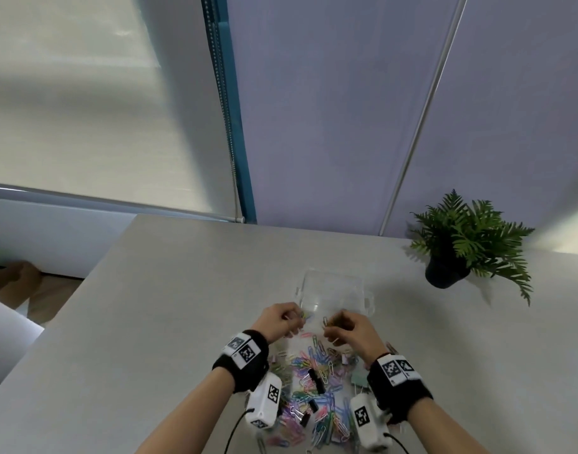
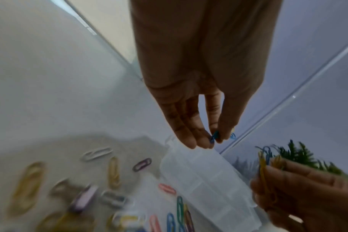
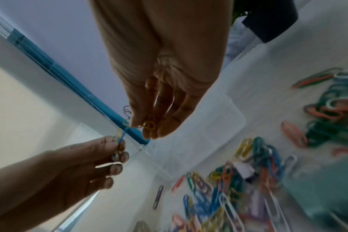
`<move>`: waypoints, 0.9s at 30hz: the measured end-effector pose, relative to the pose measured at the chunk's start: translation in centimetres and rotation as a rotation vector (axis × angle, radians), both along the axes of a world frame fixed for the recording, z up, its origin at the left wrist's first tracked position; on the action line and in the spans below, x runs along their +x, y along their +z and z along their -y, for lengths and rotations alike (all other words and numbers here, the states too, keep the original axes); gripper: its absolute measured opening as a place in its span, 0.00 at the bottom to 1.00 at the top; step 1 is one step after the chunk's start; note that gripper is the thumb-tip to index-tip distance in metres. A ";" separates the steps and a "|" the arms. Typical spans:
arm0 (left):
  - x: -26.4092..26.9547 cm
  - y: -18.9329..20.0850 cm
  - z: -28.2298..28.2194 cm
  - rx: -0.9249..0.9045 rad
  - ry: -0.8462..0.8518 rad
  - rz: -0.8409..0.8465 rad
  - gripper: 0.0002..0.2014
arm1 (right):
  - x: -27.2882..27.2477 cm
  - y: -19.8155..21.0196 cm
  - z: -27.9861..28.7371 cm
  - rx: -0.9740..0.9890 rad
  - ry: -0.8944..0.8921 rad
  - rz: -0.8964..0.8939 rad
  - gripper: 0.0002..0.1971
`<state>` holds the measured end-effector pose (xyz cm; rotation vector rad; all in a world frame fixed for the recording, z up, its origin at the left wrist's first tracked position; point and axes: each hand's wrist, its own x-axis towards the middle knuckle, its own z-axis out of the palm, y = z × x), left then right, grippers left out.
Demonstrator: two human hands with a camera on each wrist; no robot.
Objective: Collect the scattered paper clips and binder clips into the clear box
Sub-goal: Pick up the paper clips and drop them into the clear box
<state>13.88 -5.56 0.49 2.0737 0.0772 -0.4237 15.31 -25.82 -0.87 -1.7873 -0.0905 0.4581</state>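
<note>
The clear box (image 1: 337, 286) stands open on the grey table, just beyond both hands. My left hand (image 1: 281, 317) pinches a few coloured paper clips (image 2: 215, 136) at the box's near left corner. My right hand (image 1: 346, 326) grips a small bunch of paper clips (image 3: 148, 121), yellow and blue among them, at the box's near edge. A dense pile of coloured paper clips (image 1: 314, 381) with black binder clips (image 1: 315, 380) lies between my wrists, toward me. In the wrist views the box (image 2: 205, 180) (image 3: 199, 133) sits below the fingertips.
A potted green fern (image 1: 468, 244) stands at the table's back right. A teal binder clip (image 1: 358, 378) lies by my right wrist. The table's left edge (image 1: 84, 290) runs diagonally, with floor beyond. A wall and a window blind rise behind the table.
</note>
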 end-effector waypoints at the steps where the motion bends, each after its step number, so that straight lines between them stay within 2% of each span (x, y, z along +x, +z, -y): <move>1: 0.9 0.3 0.6 0.046 -0.008 0.025 0.07 | 0.6 0.0 0.3 -0.010 -0.020 0.011 0.07; 3: 2.5 0.7 1.5 0.204 -0.049 0.068 0.02 | 1.7 0.0 0.5 -0.056 -0.050 0.035 0.07; 5: 3.5 0.5 2.2 0.349 -0.111 0.069 0.10 | 2.7 -0.4 0.4 -0.134 -0.072 0.058 0.08; 8: 3.7 0.1 2.3 0.402 -0.181 0.036 0.16 | 3.6 -0.9 0.0 -0.245 -0.092 0.073 0.03; 12: 2.3 -0.1 0.3 0.365 -0.149 0.081 0.17 | 3.4 -1.0 -0.2 -0.585 0.089 0.175 0.14; 15: 0.6 -0.8 -2.0 0.343 -0.096 0.082 0.15 | 1.6 -0.3 -1.1 -0.582 0.163 0.334 0.13; 18: -0.3 -1.9 -3.1 0.413 -0.081 0.040 0.12 | -0.2 -0.4 -2.9 -0.584 0.302 0.440 0.12; 20: -0.5 -2.3 -2.6 0.484 -0.115 0.041 0.14 | -1.1 -1.2 -4.1 -0.657 0.394 0.452 0.14; 22: -0.5 -2.9 -1.5 0.509 -0.145 0.030 0.21 | -1.9 -2.1 -5.0 -0.770 0.454 0.479 0.15; 24: -0.4 -3.8 -0.4 0.609 -0.236 0.038 0.27 | -2.4 -2.9 -5.6 -0.872 0.487 0.503 0.16; 27: -0.3 -5.7 0.4 0.775 -0.374 0.056 0.22 | -2.9 -4.0 -6.2 -0.960 0.510 0.483 0.21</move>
